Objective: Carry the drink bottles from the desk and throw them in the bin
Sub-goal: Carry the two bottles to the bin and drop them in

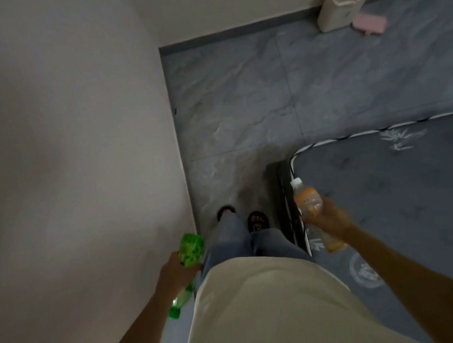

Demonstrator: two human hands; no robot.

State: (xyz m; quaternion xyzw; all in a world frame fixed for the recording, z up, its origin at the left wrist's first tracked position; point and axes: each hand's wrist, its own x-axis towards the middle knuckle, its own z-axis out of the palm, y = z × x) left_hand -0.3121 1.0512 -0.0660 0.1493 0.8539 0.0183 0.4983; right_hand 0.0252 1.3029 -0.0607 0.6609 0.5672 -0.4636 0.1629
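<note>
The person stands in the narrow gap between the wall and the bed [404,194], well short of the bin [341,2] in the far corner. The left hand [174,274] has its grip closed around a green bottle [190,249], cap pointing back. The right hand [326,218] grips an orange bottle [308,202] over the bed's edge. A pink object [369,24] lies just beside the bin.

Beige shirt [262,307], blue jeans [235,240], black sandals [258,221].
</note>
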